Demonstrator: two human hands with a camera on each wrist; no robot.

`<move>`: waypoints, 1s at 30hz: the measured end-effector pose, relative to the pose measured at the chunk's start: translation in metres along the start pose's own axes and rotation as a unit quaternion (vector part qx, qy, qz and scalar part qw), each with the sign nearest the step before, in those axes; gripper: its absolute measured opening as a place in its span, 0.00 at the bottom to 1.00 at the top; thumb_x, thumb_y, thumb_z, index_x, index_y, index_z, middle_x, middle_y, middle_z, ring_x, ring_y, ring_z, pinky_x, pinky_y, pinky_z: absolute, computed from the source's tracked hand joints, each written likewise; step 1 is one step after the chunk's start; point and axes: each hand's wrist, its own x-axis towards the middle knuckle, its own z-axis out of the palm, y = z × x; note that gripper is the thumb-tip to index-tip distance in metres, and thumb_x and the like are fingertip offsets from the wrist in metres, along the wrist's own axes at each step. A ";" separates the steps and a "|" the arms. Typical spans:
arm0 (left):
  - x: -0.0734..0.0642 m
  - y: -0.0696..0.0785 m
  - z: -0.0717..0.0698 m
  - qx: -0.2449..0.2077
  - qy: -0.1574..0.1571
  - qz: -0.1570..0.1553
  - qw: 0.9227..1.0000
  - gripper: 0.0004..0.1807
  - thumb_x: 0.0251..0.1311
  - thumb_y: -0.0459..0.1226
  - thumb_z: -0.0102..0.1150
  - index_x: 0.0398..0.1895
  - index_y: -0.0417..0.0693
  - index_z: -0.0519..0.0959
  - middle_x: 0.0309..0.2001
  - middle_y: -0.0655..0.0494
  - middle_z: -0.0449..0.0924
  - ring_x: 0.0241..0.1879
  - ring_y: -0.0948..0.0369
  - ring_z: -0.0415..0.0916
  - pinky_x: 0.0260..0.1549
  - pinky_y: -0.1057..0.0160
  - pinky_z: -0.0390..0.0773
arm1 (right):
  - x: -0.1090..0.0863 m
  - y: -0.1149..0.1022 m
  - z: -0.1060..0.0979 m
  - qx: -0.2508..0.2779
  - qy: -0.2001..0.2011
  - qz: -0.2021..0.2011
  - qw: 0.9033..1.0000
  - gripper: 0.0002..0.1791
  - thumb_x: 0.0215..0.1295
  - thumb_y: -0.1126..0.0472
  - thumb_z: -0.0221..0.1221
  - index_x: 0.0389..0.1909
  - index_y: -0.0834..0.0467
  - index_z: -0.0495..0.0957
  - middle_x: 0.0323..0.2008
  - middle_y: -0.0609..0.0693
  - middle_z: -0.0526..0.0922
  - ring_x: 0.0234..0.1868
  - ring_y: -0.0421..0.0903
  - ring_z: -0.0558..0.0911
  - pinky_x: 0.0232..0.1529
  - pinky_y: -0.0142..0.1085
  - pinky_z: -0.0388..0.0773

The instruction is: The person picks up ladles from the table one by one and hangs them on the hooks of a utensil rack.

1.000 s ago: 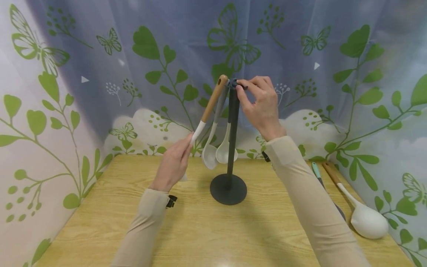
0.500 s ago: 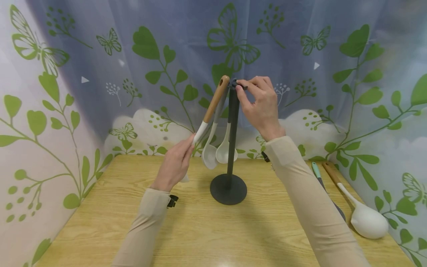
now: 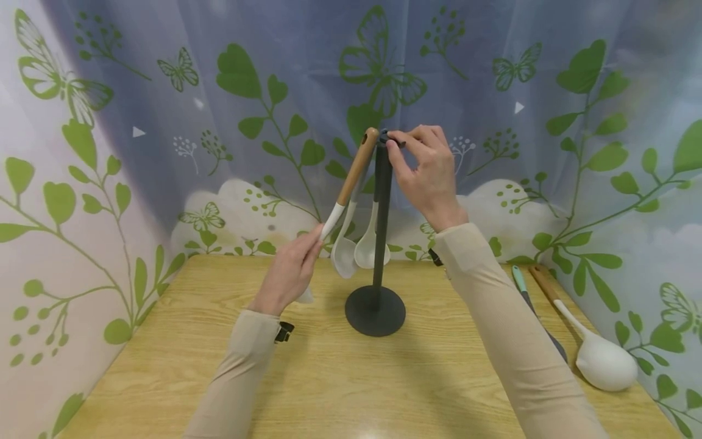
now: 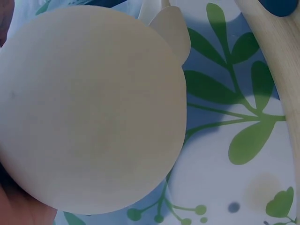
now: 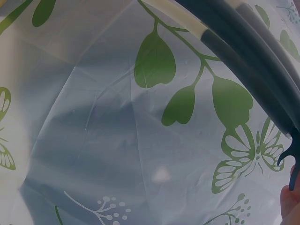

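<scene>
My left hand point(image 3: 287, 268) grips the white neck of a cooking spoon with a wooden handle point(image 3: 356, 167), tilted up toward the stand. Its broad, rounded white head point(image 4: 93, 112) fills much of the left wrist view; in the head view the hand mostly hides it. The holed handle end lies beside the top of a dark utensil stand point(image 3: 382, 213); whether it touches a hook I cannot tell. My right hand point(image 3: 428, 174) pinches a dark hook point(image 5: 291, 154) at the stand's top. Two pale grey-handled utensils, a ladle point(image 3: 344, 253) and another point(image 3: 368, 250), hang behind.
The round stand base point(image 3: 375, 311) rests on the wooden table point(image 3: 219, 366). At the right lie a white ladle point(image 3: 606, 360) with a wooden handle and a mint-handled dark utensil point(image 3: 521, 283), partly behind my right sleeve. A patterned curtain point(image 3: 307, 79) hangs close behind.
The left hand and the spoon have shifted slightly right. The handle end has come a little lower and nearer the stand's top. My right hand keeps its pinch on the hook.
</scene>
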 end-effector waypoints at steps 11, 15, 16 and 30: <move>-0.002 -0.005 0.006 -0.007 -0.009 0.015 1.000 0.20 0.75 0.36 0.45 0.67 0.49 0.70 0.29 0.53 0.76 0.24 0.64 0.65 0.24 0.65 0.69 | 0.000 -0.001 0.000 0.001 0.003 -0.002 1.000 0.17 0.73 0.54 0.54 0.48 0.60 0.85 0.35 0.57 0.80 0.44 0.54 0.74 0.47 0.45 0.71; 0.000 -0.006 0.010 -0.009 -0.007 0.018 1.000 0.16 0.74 0.36 0.47 0.62 0.47 0.74 0.26 0.55 0.72 0.23 0.63 0.64 0.23 0.65 0.69 | 0.000 -0.001 0.000 0.002 0.001 -0.002 1.000 0.17 0.73 0.54 0.54 0.48 0.60 0.85 0.35 0.57 0.80 0.44 0.54 0.74 0.46 0.45 0.71; 0.000 -0.006 0.012 -0.011 -0.006 0.018 1.000 0.15 0.74 0.36 0.48 0.60 0.46 0.75 0.25 0.56 0.71 0.22 0.64 0.64 0.23 0.65 0.68 | 0.000 -0.001 0.000 0.001 0.000 -0.001 1.000 0.17 0.73 0.54 0.54 0.49 0.60 0.85 0.35 0.57 0.80 0.44 0.54 0.74 0.46 0.45 0.71; 0.004 -0.003 0.026 -0.052 0.002 0.018 0.998 0.12 0.70 0.35 0.54 0.53 0.42 0.78 0.24 0.57 0.75 0.20 0.65 0.64 0.20 0.66 0.69 | -0.001 0.000 0.000 -0.004 0.000 -0.008 1.000 0.18 0.74 0.54 0.53 0.49 0.61 0.85 0.35 0.57 0.80 0.44 0.55 0.74 0.46 0.46 0.71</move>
